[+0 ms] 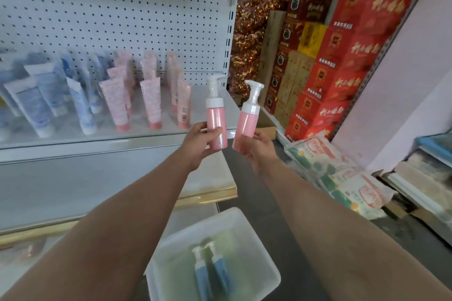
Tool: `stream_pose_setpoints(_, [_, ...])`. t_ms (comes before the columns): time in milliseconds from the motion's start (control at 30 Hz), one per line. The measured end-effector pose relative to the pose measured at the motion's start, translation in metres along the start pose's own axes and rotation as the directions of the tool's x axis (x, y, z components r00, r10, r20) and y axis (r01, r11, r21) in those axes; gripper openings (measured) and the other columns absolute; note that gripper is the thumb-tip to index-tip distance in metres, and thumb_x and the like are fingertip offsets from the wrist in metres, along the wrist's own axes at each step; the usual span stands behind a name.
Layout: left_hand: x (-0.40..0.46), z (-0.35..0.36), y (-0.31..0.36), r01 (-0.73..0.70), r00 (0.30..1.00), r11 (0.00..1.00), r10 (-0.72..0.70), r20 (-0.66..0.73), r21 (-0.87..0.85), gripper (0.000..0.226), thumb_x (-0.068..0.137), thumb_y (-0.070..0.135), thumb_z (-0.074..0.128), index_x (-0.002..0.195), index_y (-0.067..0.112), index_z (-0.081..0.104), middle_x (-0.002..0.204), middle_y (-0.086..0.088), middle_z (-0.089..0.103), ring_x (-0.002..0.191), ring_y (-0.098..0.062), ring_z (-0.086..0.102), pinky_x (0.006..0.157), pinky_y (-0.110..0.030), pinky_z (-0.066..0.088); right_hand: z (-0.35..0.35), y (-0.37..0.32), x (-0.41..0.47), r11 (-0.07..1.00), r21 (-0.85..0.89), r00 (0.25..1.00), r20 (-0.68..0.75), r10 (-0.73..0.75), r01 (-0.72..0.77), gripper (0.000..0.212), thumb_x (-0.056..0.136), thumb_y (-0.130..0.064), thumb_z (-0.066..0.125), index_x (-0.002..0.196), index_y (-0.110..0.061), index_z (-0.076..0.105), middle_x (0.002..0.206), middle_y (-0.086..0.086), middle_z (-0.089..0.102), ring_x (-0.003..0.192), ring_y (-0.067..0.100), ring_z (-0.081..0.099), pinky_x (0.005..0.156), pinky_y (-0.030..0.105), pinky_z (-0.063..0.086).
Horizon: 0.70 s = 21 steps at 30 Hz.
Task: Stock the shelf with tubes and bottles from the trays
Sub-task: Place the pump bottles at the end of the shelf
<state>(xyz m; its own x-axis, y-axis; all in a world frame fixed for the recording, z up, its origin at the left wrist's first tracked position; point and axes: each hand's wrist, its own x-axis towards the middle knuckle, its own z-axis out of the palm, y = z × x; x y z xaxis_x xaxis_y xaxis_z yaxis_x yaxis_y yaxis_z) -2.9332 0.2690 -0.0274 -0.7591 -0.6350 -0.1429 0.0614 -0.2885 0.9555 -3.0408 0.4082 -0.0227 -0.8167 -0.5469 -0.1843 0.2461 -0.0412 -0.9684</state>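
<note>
While gripped: pink bottles (215,117) above fists.

White shelf (122,140) with a pegboard back (110,7). I see blue tubes (80,105) standing cap-down on its left part and pink tubes (151,102) to their right, in rows running back toward the pegboard; the right end of the shelf is bare. Below, on the dark floor (264,193), I see a clear tray (244,225) and, to the right, printed sacks (342,178) beside stacked red cartons (342,61).
</note>
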Motion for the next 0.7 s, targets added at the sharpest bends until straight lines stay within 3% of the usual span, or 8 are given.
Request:
stream_pose_setpoints(200, [0.029,0.030,0.014,0.008,1.000,0.993,-0.010,-0.012,-0.115,0.036,0.101,0.025,0.055,0.135,0.012,0.052,0.114,-0.008,0.064,0.102,-0.024,0.062,0.084,-0.040,0.056,-0.009,-0.032,0.054,1.000,0.001,0.997,0.074,-0.026,0.026,0.049,0.083,0.000,0.074,0.126,-0.015,0.055,0.111,0.009,0.066,0.105,0.032,0.066,0.096,0.045,0.056])
stream_pose_setpoints(367, [0.056,0.056,0.026,-0.030,0.991,0.968,-0.003,-0.134,-0.249,0.044,0.100,0.036,0.053,0.132,0.005,0.051,0.104,-0.015,0.061,0.089,-0.030,0.058,0.066,-0.037,0.051,-0.015,-0.054,0.099,0.998,-0.043,0.986,0.162,-0.036,0.043,0.051,0.085,-0.005,0.075,0.131,-0.014,0.056,0.113,0.009,0.069,0.101,0.028,0.069,0.090,0.041,0.058])
stream_pose_setpoints(467, [0.071,0.068,0.026,-0.061,0.992,0.985,0.041,-0.122,-0.162,0.045,0.093,0.045,0.063,0.121,0.010,0.057,0.097,-0.011,0.060,0.083,-0.024,0.056,0.063,-0.032,0.048,-0.018,-0.061,0.121,1.000,-0.020,0.980,0.199,-0.019,0.024,0.053,0.082,-0.005,0.078,0.130,-0.013,0.056,0.116,0.012,0.069,0.099,0.028,0.069,0.084,0.039,0.059])
stream_pose_setpoints(533, [0.081,0.073,0.023,-0.097,0.988,0.991,0.085,-0.128,-0.088,0.036,0.090,0.036,0.070,0.112,0.010,0.058,0.092,-0.008,0.058,0.079,-0.019,0.056,0.061,-0.029,0.049,-0.019,-0.065,0.134,1.000,-0.020,0.977,0.215,-0.007,0.012,0.052,0.082,-0.005,0.078,0.129,-0.012,0.057,0.114,0.011,0.069,0.098,0.029,0.069,0.083,0.039,0.060])
stream_pose_setpoints(700, [0.099,0.080,0.022,-0.109,0.975,0.994,0.101,-0.200,-0.031,0.041,0.086,0.020,0.076,0.117,0.004,0.057,0.101,-0.013,0.062,0.093,-0.022,0.064,0.073,-0.032,0.058,-0.018,-0.066,0.167,0.999,-0.034,0.959,0.282,0.037,-0.029,0.039,0.086,-0.004,0.074,0.120,-0.014,0.060,0.114,0.012,0.070,0.102,0.033,0.070,0.084,0.039,0.059])
